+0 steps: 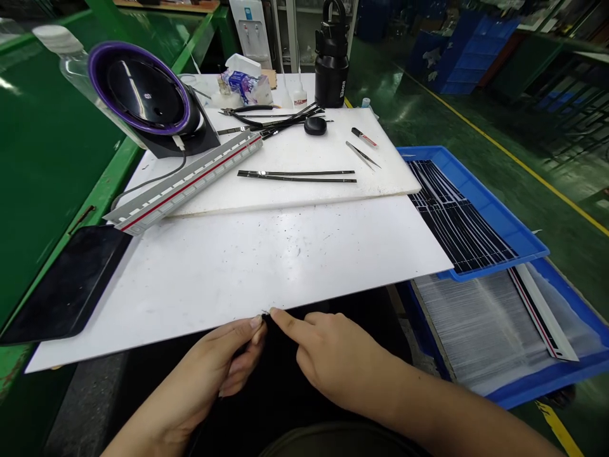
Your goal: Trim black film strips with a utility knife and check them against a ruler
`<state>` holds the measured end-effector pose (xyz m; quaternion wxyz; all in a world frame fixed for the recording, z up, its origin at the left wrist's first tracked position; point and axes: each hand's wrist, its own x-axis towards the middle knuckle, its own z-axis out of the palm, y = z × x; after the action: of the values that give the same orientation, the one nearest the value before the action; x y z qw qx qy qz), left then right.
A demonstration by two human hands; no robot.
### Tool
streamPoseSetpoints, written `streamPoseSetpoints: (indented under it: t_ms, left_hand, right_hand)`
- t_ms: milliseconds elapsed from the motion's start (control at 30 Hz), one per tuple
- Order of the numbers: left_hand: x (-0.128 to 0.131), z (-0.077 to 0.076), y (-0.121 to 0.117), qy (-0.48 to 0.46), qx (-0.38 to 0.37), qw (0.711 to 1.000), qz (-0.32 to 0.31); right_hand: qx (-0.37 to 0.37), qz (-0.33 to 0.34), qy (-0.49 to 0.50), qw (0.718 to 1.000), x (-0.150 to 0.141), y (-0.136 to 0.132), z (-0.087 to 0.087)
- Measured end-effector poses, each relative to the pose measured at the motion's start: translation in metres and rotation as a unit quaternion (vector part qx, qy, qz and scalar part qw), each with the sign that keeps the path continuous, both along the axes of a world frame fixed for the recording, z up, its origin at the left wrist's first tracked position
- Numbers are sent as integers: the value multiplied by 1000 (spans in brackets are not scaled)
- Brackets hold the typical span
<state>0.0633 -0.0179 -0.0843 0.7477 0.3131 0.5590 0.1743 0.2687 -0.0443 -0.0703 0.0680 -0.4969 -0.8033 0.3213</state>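
Note:
My left hand (233, 355) is at the table's front edge, thumb and forefinger pinched on a tiny dark piece (265, 315) too small to name. From the other side comes my right hand (335, 355), its index finger stretched to a spot at or very near that piece. The other right fingers curl under, and no object shows in them. On the white foam board (295, 193) beyond lie two thin black strips (297, 172), side by side. Tweezers (363, 155) and a small marker-like tube (364, 138) rest on its right part.
A grey scale ruler (190, 184) leans across the board's left edge, near a black tablet (66, 285) and purple-rimmed fan (137, 89). Pliers (247, 114), a black case (314, 125) and a black bottle (332, 70) stand behind. Blue trays (504, 228) flank the table's right.

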Motion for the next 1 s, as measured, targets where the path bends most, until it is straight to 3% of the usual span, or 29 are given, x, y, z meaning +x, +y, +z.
streamPoseSetpoints:
  t_ms: [167, 333, 800, 1000]
  left_hand:
    - [-1, 0, 1, -1, 12, 1000, -15]
    - [-2, -1, 0, -7, 13, 1000, -14]
    - [-4, -8, 0, -14, -10, 1000, 12]
    - [2, -10, -5, -28, -8, 998, 50]
  right_hand:
    - [-15, -9, 84, 996, 5, 2, -2]
    - [-17, 12, 107, 994, 7, 6, 0]
    - [7, 16, -14, 1000, 2, 3, -4]
    - [-27, -15, 92, 995, 5, 1, -2]
